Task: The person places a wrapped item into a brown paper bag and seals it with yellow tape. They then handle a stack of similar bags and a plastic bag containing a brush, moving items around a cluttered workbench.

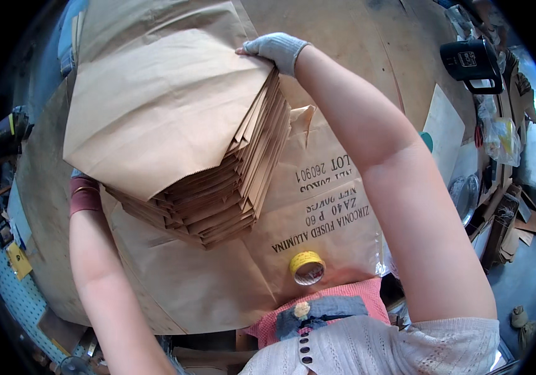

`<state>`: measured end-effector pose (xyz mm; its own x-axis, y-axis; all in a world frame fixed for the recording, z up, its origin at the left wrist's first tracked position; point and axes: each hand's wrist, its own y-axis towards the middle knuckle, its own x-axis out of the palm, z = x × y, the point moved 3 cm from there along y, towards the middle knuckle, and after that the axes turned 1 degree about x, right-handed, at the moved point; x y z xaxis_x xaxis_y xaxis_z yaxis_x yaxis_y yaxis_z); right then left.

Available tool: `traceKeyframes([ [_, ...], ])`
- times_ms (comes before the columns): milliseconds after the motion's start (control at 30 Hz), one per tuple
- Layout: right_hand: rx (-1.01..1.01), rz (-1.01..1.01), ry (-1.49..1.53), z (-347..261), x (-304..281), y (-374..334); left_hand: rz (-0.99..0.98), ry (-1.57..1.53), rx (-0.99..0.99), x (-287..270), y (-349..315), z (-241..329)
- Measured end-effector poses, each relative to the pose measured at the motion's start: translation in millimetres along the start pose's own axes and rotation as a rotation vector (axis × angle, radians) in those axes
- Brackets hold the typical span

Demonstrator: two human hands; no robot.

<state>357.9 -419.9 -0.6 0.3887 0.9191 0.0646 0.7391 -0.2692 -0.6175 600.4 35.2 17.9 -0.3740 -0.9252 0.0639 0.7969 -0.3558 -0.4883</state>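
A thick stack of brown paper bags (211,194) rests on a large brown paper sack with printing (318,212) spread over the table. My right hand (274,49), in a grey knit glove, presses its fingertips on the far corner of the top bag (155,106), which lies slightly lifted over the stack. My left hand is hidden beneath the stack's left side; only its forearm and a dark red cuff (84,195) show. A roll of yellow tape (307,267) lies on the sack close to my body.
A black mug (473,62) stands at the far right of the wooden table (355,37). A white sheet (444,131) and clear plastic bags (499,140) lie along the right edge. Cardboard scraps litter the floor at right, and a pegboard shows at lower left.
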Motion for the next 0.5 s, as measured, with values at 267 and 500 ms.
traceKeyframes([
  [267, -0.148, -0.066, -0.224, 9.5, -10.7, 5.3, -0.014, 0.011, -0.001, 2.5, -10.1, -4.2],
  [500, -0.348, 0.553, -0.720, -34.5, 1.1, -74.6, -0.025, 0.056, 0.065, -12.5, -30.0, 3.7],
])
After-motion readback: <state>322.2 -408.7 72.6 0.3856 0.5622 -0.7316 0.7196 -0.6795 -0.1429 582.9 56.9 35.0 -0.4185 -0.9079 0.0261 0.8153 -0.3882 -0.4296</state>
